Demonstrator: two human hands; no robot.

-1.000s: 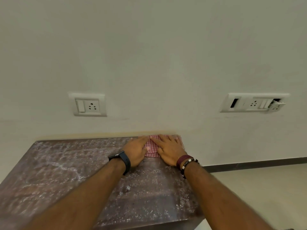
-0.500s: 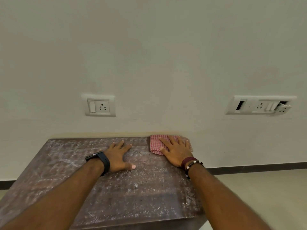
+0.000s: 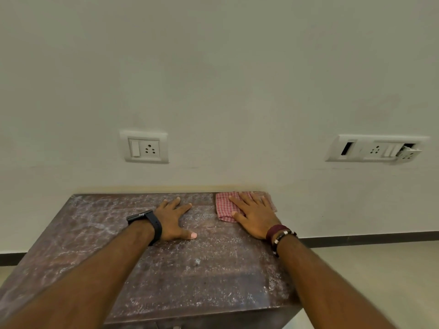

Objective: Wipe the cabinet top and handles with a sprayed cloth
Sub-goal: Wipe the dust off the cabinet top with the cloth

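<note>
Cabinet top (image 3: 194,276) is observed to be a dark, mottled surface carrying pale streaks and specks across most of its area. The red-checked cloth (image 3: 224,206) is located at the far right corner, close against the wall (image 3: 213,79), and is pinned flat beneath the right hand (image 3: 255,216), whose fingers are spread open and pressed down on the fabric rather than closed around it. The left hand (image 3: 172,220) is noted lying open and flat on the bare surface, well left of the cloth and apart from it. A second ago both hands were placed together on the cloth at that corner; the left has since been withdrawn and set down as a brace, a position already reached half a second ago. It is judged that one-handed wiping is being set up, with the back edge barely covered and the greater part of the surface untreated. The handles are not seen in this view and are presumed not yet attended to.
</note>
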